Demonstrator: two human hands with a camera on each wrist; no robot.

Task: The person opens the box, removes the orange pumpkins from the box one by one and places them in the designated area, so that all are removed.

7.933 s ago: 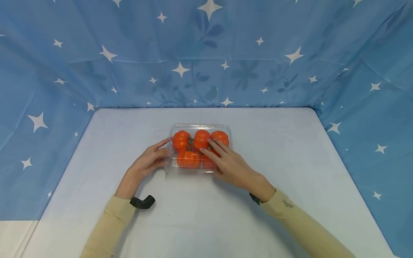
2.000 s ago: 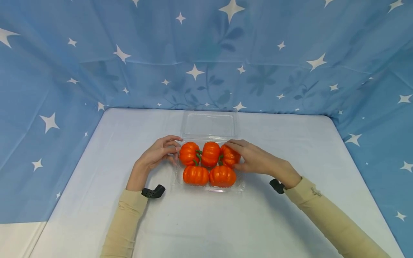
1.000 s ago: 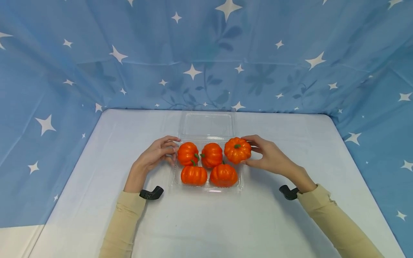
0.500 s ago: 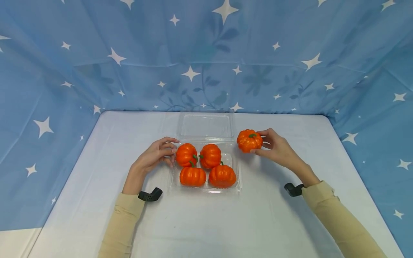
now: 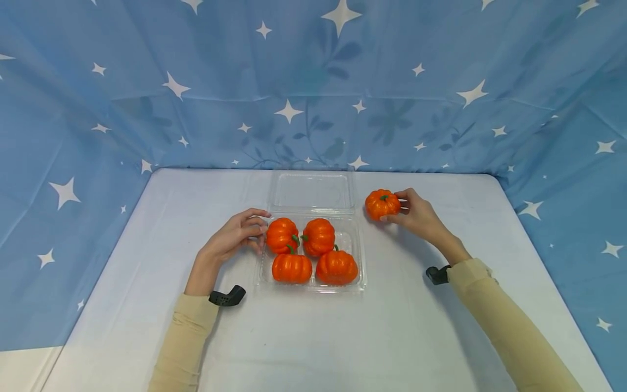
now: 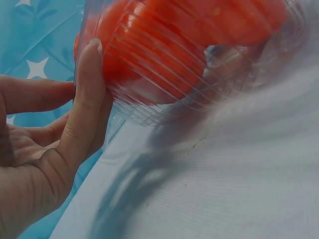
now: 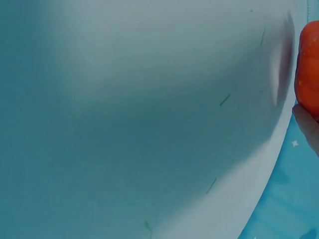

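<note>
A clear plastic clamshell container [image 5: 360,261] lies on the white table with its lid [image 5: 312,190] folded back. Several small orange toy pumpkins [image 5: 292,269] with green stems sit inside it, and its back right corner holds none. My left hand [image 5: 232,237] is at the container's left side; in the left wrist view its fingers pinch the rim [image 6: 79,55]. To the right of the lid, my right hand [image 5: 418,218] grips another pumpkin [image 5: 381,203] between thumb and fingers. Only part of this pumpkin [image 7: 309,69] and one fingertip show in the right wrist view.
The white table [image 5: 313,343] extends around the container on all sides. A blue curtain with white stars [image 5: 313,81] hangs behind and beside it. Black wrist devices [image 5: 227,296] are worn on both wrists. Small dark green bits [image 7: 225,99] lie on the cloth.
The container's lid has been opened back. The right hand has lifted a pumpkin from the back right corner and moved it right and toward the back. The left hand stays at the container's side.
</note>
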